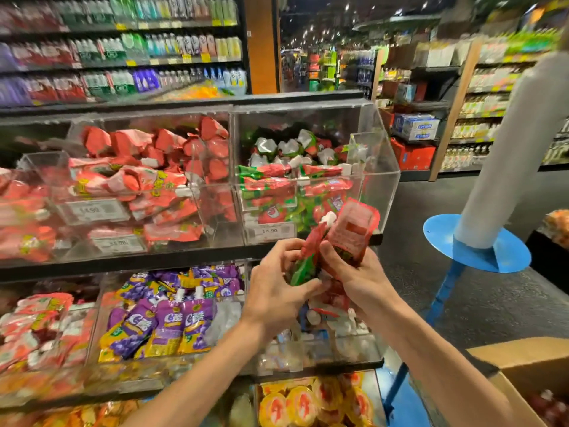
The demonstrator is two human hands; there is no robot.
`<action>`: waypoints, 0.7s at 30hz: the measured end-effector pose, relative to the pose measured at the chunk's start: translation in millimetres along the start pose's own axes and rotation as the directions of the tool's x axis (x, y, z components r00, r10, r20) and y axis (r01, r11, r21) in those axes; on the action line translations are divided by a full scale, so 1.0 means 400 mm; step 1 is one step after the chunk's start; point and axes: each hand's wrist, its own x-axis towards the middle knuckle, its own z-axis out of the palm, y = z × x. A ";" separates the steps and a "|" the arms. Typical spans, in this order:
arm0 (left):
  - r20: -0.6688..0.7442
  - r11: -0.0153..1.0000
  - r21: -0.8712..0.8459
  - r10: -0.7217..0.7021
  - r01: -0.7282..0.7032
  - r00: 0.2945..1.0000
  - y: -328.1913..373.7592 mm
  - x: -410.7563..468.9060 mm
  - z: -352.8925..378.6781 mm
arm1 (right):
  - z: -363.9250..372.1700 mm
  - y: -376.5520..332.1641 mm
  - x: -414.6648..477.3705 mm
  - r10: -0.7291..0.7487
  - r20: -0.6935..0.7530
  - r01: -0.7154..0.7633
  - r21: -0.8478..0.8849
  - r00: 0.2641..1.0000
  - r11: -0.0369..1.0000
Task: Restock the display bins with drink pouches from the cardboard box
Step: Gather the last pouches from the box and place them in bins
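The left hand [277, 282] and right hand [354, 272] are together gripping a bunch of red-and-green drink pouches [352, 226], holding it just in front of the clear display bin [380, 167] at the upper shelf's right end. The cardboard box [529, 362] is sitting at lower right, seemingly holding more pouches, though that part is blurred.

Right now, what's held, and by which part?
Together the left hand and right hand grip a bunch of red-and-green drink pouches around its lower half; the upper ends stick out above.
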 end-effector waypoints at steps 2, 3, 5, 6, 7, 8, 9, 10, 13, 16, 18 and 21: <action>0.037 0.983 -0.180 -0.038 0.044 0.999 0.031 0.014 -0.032 | 0.010 -0.043 -0.004 -0.016 0.031 0.015 0.034 0.999 0.999; 0.060 0.963 -0.263 -0.052 0.066 0.997 0.046 0.022 -0.048 | 0.010 -0.064 -0.002 -0.018 0.044 0.016 0.052 0.999 0.999; 0.064 0.942 -0.330 -0.036 0.055 0.997 0.064 0.037 -0.074 | 0.005 -0.100 0.005 -0.025 0.066 0.021 0.059 0.998 0.998; 0.047 0.950 -0.311 -0.011 0.025 0.999 0.076 0.044 -0.085 | 0.002 -0.116 0.012 -0.030 0.071 0.026 0.052 0.997 0.998; 0.018 0.964 -0.264 0.017 -0.012 1.000 0.092 0.055 -0.095 | -0.002 -0.130 0.019 -0.040 0.076 0.037 0.045 0.996 0.998; -0.015 0.977 -0.206 0.055 -0.057 0.998 0.110 0.070 -0.105 | -0.006 -0.143 0.029 -0.051 0.079 0.047 0.043 0.996 0.998; -0.045 0.984 -0.139 0.107 -0.112 0.993 0.130 0.091 -0.118 | -0.009 -0.157 0.038 -0.054 0.080 0.050 0.045 0.995 0.998; -0.075 0.983 -0.054 0.172 -0.176 0.982 0.150 0.121 -0.133 | -0.015 -0.169 0.049 -0.059 0.081 0.055 0.048 0.995 0.997; -0.170 0.881 0.353 0.391 -0.314 0.905 0.205 0.241 -0.185 | -0.029 -0.202 0.079 -0.079 0.069 0.077 0.032 0.994 0.997; -0.099 0.673 0.691 0.450 -0.264 0.887 0.229 0.359 -0.209 | -0.047 -0.216 0.104 -0.096 0.100 0.092 0.045 0.990 0.995; 0.002 0.534 0.810 0.413 -0.244 0.911 0.222 0.412 -0.203 | -0.052 -0.225 0.116 -0.079 0.122 0.075 0.034 0.989 0.997; 0.101 0.375 0.896 0.350 -0.238 0.931 0.186 0.464 -0.197 | -0.045 -0.241 0.132 -0.052 0.147 0.050 0.015 0.988 0.999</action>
